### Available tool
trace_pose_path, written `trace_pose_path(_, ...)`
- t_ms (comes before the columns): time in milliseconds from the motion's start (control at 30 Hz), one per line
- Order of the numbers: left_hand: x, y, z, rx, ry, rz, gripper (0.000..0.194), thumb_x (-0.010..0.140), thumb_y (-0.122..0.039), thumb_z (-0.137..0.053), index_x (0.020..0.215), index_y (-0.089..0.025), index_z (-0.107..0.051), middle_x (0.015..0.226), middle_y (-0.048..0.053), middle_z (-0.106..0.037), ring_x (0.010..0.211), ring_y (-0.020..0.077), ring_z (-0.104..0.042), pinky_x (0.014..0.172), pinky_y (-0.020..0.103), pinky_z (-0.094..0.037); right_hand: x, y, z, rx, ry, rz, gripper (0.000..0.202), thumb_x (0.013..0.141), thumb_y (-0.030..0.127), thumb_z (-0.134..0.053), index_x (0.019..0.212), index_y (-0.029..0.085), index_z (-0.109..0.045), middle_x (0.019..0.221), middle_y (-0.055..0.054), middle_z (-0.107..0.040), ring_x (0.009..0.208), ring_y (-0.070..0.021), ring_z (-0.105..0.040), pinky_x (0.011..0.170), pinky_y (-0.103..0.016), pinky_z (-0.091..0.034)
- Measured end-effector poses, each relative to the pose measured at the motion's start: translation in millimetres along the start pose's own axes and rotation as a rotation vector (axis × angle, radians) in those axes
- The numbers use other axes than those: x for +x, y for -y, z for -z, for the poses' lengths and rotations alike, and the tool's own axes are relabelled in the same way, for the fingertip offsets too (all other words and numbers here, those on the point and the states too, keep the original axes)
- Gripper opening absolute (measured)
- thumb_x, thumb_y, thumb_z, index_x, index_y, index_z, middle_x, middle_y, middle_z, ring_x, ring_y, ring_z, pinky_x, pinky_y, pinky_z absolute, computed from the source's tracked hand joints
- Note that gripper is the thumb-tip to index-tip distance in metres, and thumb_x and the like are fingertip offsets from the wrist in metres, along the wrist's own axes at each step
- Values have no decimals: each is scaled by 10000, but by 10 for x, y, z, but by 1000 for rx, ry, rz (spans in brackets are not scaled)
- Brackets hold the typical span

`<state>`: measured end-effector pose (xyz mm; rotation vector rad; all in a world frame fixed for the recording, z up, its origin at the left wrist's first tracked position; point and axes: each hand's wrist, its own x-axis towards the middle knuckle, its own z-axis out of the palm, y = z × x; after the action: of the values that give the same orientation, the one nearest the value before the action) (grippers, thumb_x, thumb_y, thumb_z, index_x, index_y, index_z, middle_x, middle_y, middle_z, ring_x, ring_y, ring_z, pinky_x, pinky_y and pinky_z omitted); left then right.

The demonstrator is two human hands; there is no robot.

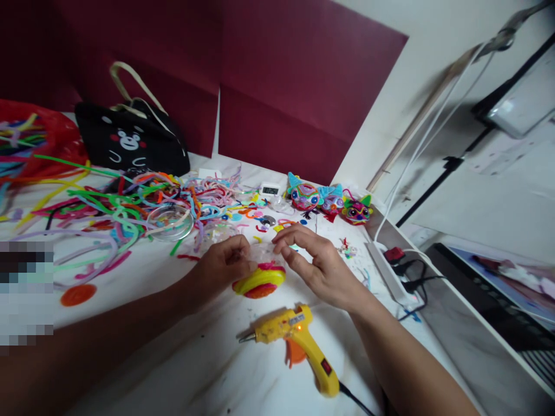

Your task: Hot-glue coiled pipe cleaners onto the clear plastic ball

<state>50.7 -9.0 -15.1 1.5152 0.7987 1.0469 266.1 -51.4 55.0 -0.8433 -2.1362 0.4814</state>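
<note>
A round yellow, pink and orange craft piece (260, 281) is on the white table at the centre. My left hand (229, 258) is closed at its upper left edge; what its fingers pinch is too small to make out. Clear plastic (262, 252) shows between the two hands, just behind the craft piece. At the right of the plastic is my right hand (310, 260), with its thumb and fingertips brought together; anything between them is hidden. A yellow glue gun (295, 335) with an orange trigger lies nearer, its nozzle pointing left.
Colourful pipe cleaners (108, 202) and a clear round dish (170, 222) cover the left. Behind them stands a black bag (134, 138). Decorated animal faces (304, 196) sit at the back. A power strip (392, 274) with cables runs along the right edge.
</note>
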Motion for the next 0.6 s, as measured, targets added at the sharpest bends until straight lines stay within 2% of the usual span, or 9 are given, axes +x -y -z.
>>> trace_pose_path(133,3,18,-2,-15,-15,12,369,695,-375,-752,680,-222,-416,602,-70,-405,554,98,-324,497,237,-258,-1,15,-3,-113,-26,-52,162,1035,171,-482,928,184,-603,858,-38,-657,799,-166,-621,778,-283,-465)
trace_pose_path(267,2,-6,-16,-57,-31,42,382,672,-369,-760,673,-223,-407,586,-75,-396,536,93,-321,482,233,-252,4,-32,-3,-236,-79,-39,186,1055,193,-451,901,207,-554,753,7,-593,662,-152,-552,687,-282,-416)
trace_pose_path(433,0,-83,-41,-74,-71,98,362,642,-366,-748,655,-219,-417,561,-92,-376,511,79,-310,463,222,-229,0,-76,8,-337,-115,-63,221,1046,242,-473,826,241,-486,671,29,-523,581,-151,-463,614,-285,-361)
trace_pose_path(600,29,-72,-33,-107,-105,116,308,660,-382,-718,677,-210,-463,583,-81,-432,518,85,-361,469,227,-263,8,-36,43,-360,-134,-134,317,1048,309,-468,740,259,-413,620,31,-474,558,-153,-437,578,-287,-325)
